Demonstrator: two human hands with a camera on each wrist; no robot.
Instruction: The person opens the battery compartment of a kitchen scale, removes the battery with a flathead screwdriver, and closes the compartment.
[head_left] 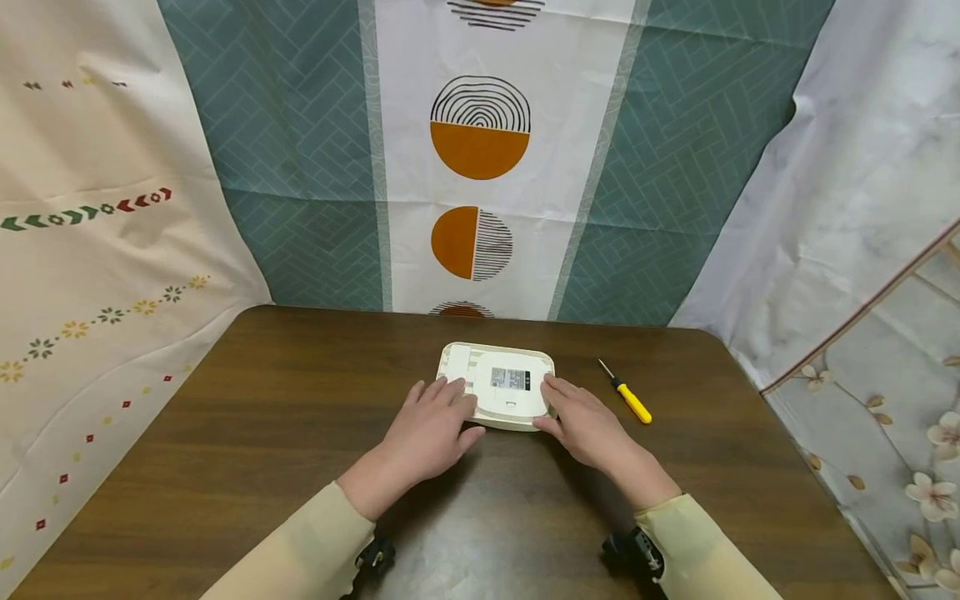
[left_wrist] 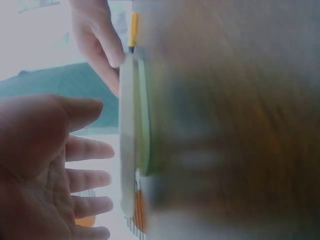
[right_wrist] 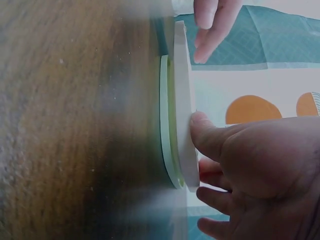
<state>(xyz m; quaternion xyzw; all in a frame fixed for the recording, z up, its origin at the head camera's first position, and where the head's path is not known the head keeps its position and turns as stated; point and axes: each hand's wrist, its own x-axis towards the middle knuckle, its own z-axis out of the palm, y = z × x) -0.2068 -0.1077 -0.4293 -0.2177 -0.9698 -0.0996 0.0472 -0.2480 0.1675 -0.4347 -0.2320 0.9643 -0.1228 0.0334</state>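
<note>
Well, the flat, cream-white plastic box [head_left: 495,404] with round corners and a grey paper label [head_left: 510,379] on top lay on the brown wooden table [head_left: 300,433], between two hands. The left hand [head_left: 429,429] had its fingers spread and nearly straight by the box's left side, and it held nothing. The right hand [head_left: 588,425] was loose, its thumb touching the box near the right end, its fingers only a little bent, so it did not seem to grip. A yellow-and-black screwdriver [head_left: 634,402] lay nearby on the right. To steady the box well, both hands probably needed to press softly and evenly, so it would not slide or tip.
</note>
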